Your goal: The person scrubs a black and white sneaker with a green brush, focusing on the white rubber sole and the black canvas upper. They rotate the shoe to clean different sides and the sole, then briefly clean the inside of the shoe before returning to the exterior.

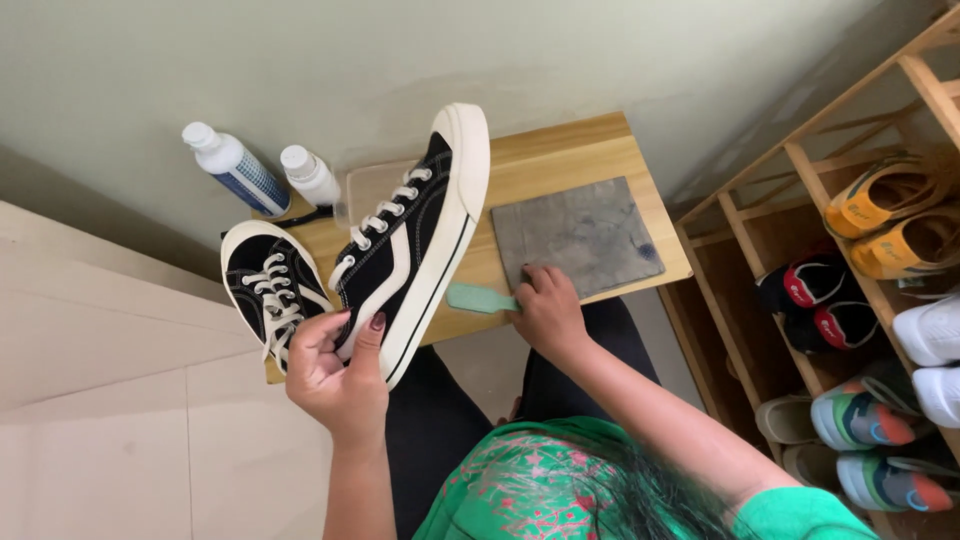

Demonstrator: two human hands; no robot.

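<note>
My left hand (335, 375) grips the heel of a black canvas sneaker (420, 230) with white laces and a white sole, holding it tilted up over a small wooden bench (560, 150). Its matching sneaker (265, 285) lies on the bench's left end, beside that hand. My right hand (545, 310) is closed on a teal brush (478, 298) at the bench's front edge, just touching the near corner of a grey cloth (580, 235) spread flat on the bench.
Two white bottles (235, 170) (310, 175) and a clear plastic tub (370, 185) stand at the bench's back left, against a pale wall. A wooden shoe rack (800, 200) filled with several pairs of shoes stands to the right. Tiled floor lies to the left.
</note>
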